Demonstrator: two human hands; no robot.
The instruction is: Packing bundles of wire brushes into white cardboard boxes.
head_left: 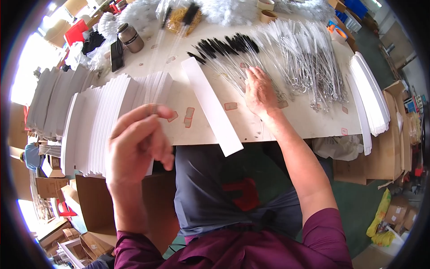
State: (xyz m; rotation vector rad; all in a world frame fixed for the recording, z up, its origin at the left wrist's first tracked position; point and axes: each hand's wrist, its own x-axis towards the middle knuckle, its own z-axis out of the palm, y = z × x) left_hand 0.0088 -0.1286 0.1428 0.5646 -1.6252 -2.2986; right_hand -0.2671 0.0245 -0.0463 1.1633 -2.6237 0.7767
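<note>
My left hand (139, 139), smeared by motion, pinches the wire ends of thin brushes with black bristle heads (191, 14), which point away over the table. It is raised above the near left table edge; the blur hides how many brushes it holds. My right hand (260, 92) lies palm down with fingers together, closed over the wire handles of a row of black-bristled wire brushes (228, 44). Its fingertips partly hide the wires under them. Between my hands a long white folded carton (211, 105) lies slantwise, its near end over the table edge.
Right of the black brushes lies a large heap of white-bristled wire brushes (309, 58). Stacks of white cartons (101, 121) stand at left, more white cartons (369, 96) at right. A metal flask (131, 38), a dark phone (117, 56) and tape rolls (268, 16) are farther back.
</note>
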